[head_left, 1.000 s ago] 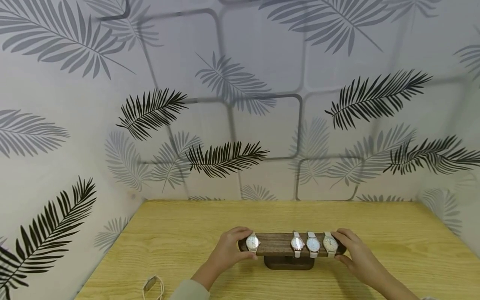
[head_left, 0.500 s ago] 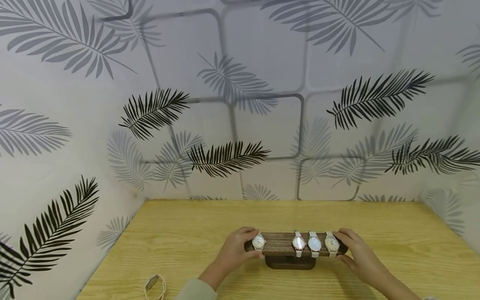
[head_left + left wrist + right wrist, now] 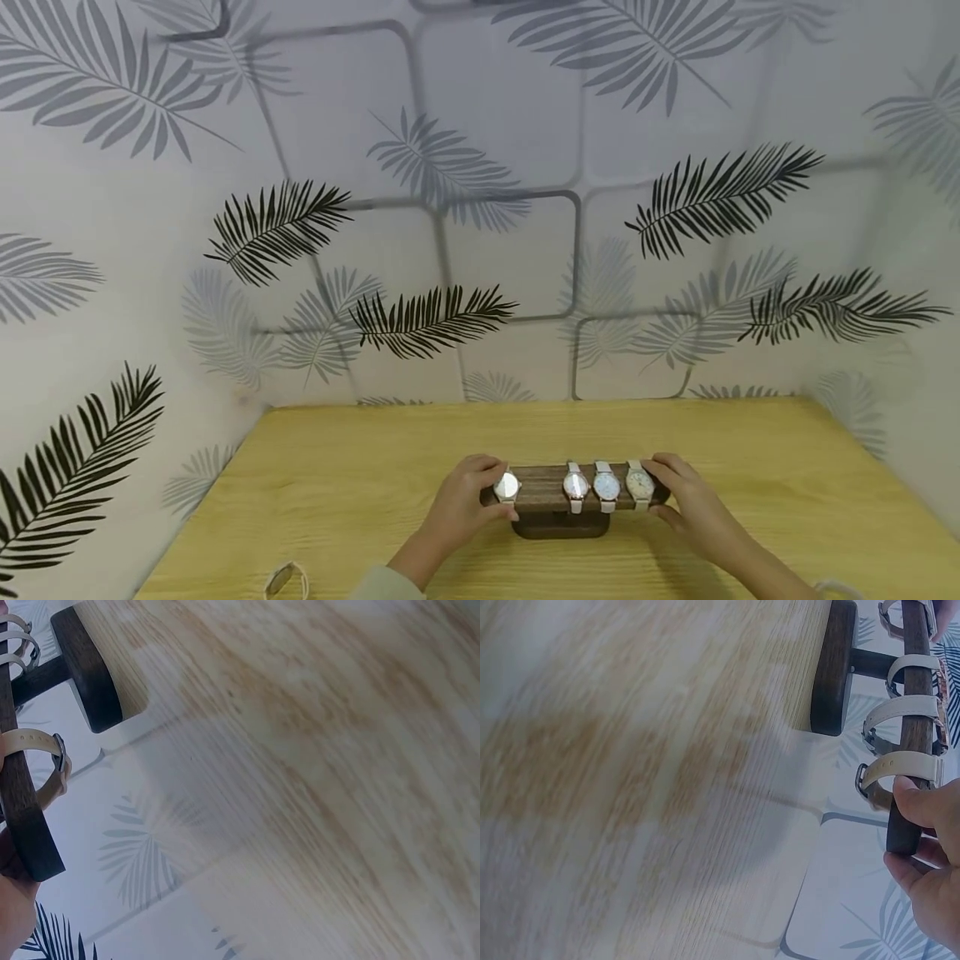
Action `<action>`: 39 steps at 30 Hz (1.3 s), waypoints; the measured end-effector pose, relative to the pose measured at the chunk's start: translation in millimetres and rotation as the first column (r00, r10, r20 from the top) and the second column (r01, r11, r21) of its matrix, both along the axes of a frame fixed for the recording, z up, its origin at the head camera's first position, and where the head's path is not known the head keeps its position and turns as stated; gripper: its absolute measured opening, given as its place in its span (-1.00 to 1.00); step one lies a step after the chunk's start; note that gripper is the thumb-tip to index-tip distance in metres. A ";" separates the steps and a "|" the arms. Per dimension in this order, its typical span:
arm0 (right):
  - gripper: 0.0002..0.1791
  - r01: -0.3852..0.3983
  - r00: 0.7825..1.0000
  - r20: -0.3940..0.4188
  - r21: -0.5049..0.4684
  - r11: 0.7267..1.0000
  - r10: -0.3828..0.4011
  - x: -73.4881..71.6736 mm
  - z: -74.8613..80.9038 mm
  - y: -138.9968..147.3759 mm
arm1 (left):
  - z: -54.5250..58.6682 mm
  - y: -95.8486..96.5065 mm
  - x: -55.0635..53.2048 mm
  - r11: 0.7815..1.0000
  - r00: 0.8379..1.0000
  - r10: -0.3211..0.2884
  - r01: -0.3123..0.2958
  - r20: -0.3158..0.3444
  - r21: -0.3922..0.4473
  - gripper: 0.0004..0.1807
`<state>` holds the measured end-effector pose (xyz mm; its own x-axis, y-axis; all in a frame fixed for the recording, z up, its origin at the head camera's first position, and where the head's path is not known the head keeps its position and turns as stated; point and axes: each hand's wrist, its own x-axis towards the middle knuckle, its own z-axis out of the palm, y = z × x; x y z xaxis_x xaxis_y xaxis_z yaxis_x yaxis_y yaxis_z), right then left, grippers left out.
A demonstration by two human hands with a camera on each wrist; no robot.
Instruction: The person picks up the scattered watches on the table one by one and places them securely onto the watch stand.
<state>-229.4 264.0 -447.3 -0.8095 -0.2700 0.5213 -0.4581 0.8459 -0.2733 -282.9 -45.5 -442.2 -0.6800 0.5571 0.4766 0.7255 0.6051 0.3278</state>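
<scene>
A dark wooden watch stand [image 3: 543,492] stands on the table, a crossbar over a flat base [image 3: 832,675]. In the head view, my left hand [image 3: 459,502] pinches the leftmost wristwatch [image 3: 507,486], thumb below the bar and fingers over its top. Its pale strap [image 3: 34,740] loops round the bar, a little in from the bar's end [image 3: 37,851]. My right hand [image 3: 697,507] grips the bar's other end, thumb [image 3: 915,802] close to a cream-strapped watch [image 3: 640,484]. Two white-strapped watches [image 3: 575,486] [image 3: 607,485] sit left of that one, beyond a bare stretch of bar.
Another watch [image 3: 281,578] with a pale strap lies on the light wooden table [image 3: 360,467] at the lower left. A leaf-patterned wall [image 3: 525,250] rises behind the table's far edge. Something white and curved [image 3: 836,588] shows at the bottom right.
The leftmost watch has slid right along the bar with my left hand, closer to the other watches. My right hand keeps its grip on the bar's end. The head view has shifted slightly.
</scene>
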 end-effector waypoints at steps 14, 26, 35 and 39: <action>-0.40 0.026 0.998 0.055 0.002 1.000 -0.026 0.9 1.3 -1.0 | 0.1 7.2 2.5 0.998 1.000 0.014 -0.015 -0.020 -0.065 -0.32; -0.40 0.013 1.000 0.023 -0.009 1.000 -0.013 -2.4 -1.0 -2.7 | -2.3 11.7 1.7 0.995 0.996 0.012 -0.020 -0.088 -0.100 -0.34; -0.40 0.019 0.999 0.031 -0.011 1.000 -0.018 -2.1 1.2 -2.9 | 4.3 14.5 2.6 0.989 0.998 0.012 -0.021 -0.064 -0.147 -0.35; -0.40 0.020 0.999 0.039 -0.010 1.000 -0.019 -2.9 2.6 -2.8 | 6.8 12.0 0.9 0.986 0.997 0.017 -0.030 -0.079 -0.162 -0.35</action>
